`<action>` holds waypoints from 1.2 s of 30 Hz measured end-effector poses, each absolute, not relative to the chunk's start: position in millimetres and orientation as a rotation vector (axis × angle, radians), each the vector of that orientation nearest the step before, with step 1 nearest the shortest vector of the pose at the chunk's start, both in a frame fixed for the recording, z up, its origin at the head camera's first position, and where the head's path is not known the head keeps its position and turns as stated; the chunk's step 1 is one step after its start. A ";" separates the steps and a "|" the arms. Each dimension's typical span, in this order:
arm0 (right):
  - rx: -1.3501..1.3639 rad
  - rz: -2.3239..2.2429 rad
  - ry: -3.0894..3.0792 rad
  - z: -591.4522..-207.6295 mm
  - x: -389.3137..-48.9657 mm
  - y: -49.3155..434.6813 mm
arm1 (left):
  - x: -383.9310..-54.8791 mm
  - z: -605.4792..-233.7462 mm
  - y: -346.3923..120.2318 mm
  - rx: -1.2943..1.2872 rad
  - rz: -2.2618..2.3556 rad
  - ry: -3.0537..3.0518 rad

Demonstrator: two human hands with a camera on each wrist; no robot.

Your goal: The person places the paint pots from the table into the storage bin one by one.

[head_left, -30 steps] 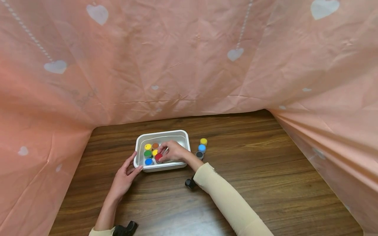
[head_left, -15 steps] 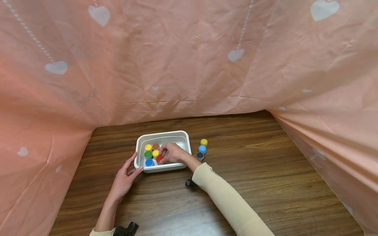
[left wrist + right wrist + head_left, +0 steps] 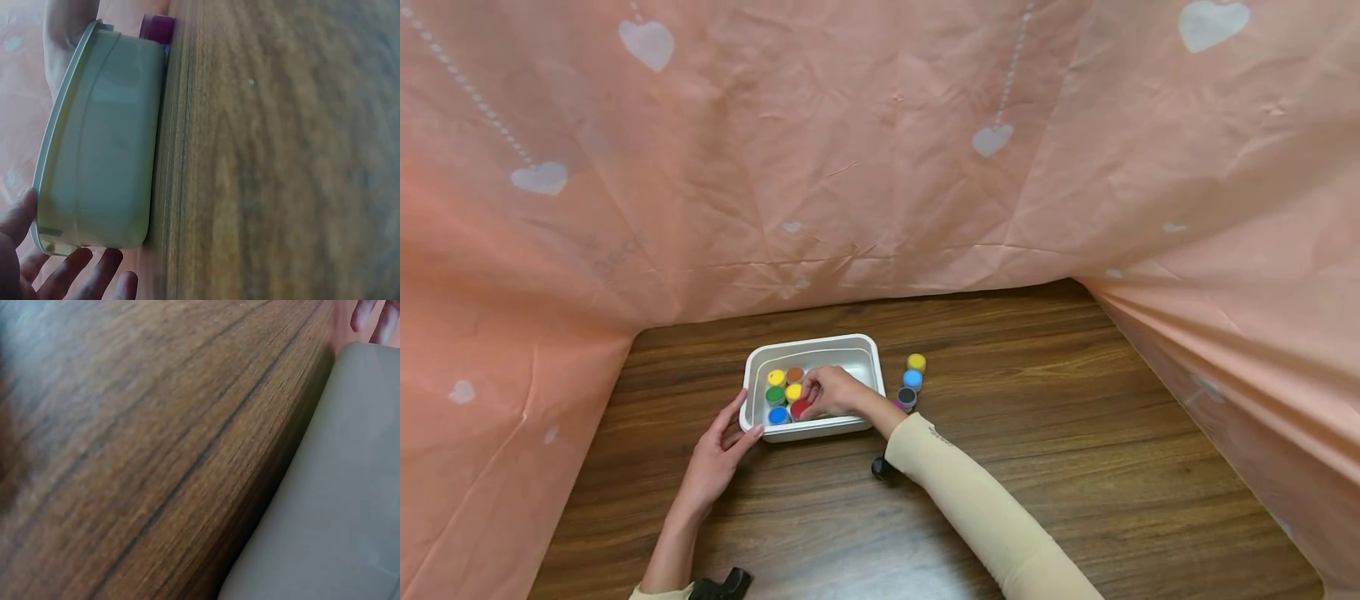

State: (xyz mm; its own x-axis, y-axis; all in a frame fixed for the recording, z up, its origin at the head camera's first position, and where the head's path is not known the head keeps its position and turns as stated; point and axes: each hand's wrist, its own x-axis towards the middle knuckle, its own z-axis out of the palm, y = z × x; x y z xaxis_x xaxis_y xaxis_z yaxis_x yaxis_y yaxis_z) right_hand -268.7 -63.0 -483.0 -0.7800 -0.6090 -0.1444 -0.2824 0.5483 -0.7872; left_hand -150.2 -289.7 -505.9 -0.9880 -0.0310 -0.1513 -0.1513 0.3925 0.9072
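A white plastic tub (image 3: 820, 430) stands on the wooden table with several small lidded paint pots in its left half. My left hand (image 3: 715, 462) holds its near left corner. In the left wrist view the thumb (image 3: 20, 215) is at the rim and the fingers lie against the end wall. My right hand (image 3: 837, 392) reaches inside and pinches a red-lidded paint pot (image 3: 799, 408) by its right side. Beside that pot sit a blue pot (image 3: 778, 415), a green pot (image 3: 775, 395), two yellow pots and a brown pot (image 3: 794, 375). The right wrist view shows mostly the tub's outer wall (image 3: 331, 506).
Right of the tub, a yellow pot (image 3: 916, 362), a light blue pot (image 3: 912, 380) and a black pot (image 3: 907, 397) stand in a row. A magenta pot (image 3: 161, 29) is partly hidden by the right wrist. A pink cloth (image 3: 850, 167) with hearts hangs around the table (image 3: 1037, 400).
My right hand has shifted the red pot slightly toward the near wall, beside the blue one. A magenta pot's edge now shows by the right wrist. The left hand keeps its place.
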 end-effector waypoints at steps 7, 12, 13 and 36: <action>-0.725 -1.062 2.429 -483.8 -268.4 -66.6 | -149.7 -503.2 -288.3 -0.179 1.683 2.507; -0.698 -1.044 2.432 -483.2 -268.0 -68.6 | -149.1 -502.6 -288.6 -0.177 1.689 2.495; -0.691 -1.040 2.434 -483.0 -268.0 -68.6 | -149.2 -502.8 -288.7 -0.178 1.687 2.495; -0.802 -1.236 2.466 -447.4 -277.1 -14.4 | -149.5 -501.8 -288.7 -0.172 1.698 2.478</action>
State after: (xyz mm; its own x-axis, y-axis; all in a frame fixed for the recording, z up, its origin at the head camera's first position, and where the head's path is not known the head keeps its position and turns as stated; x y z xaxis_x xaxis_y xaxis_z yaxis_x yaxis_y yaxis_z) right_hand -277.1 -14.4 -447.4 -0.8109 -0.5851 0.0078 -0.3565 0.4836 -0.7994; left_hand -149.5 -288.7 -501.8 -0.9847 -0.0194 -0.1732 -0.1685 0.3595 0.9178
